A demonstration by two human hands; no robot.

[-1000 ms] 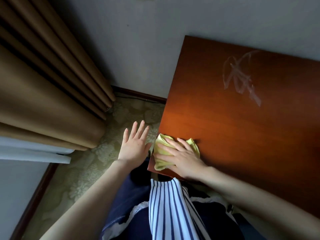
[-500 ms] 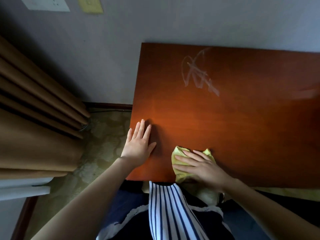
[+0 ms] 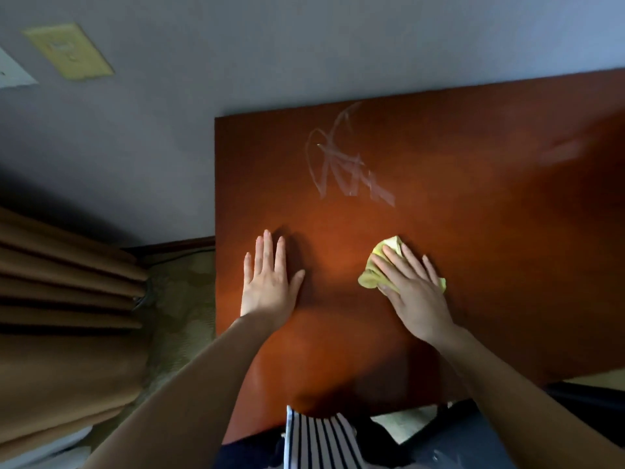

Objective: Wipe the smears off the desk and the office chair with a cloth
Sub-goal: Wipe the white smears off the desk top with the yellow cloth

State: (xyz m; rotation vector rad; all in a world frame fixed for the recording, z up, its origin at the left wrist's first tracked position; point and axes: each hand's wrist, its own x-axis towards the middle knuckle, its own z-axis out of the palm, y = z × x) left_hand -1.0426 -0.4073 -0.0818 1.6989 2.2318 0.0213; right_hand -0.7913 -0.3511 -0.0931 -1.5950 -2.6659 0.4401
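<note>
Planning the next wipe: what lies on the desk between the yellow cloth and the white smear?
Nothing: the head view shows only bare desk between the cloth and the smear.

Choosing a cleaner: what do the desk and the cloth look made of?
Desk: reddish-brown wood or wood-look laminate, smooth with a soft sheen; faint grain shows and the whitish smear sits on top. Which of the two cannot be told. Cloth: soft matte yellow fabric, perhaps microfibre; it bunches in folds under the right hand.
</note>
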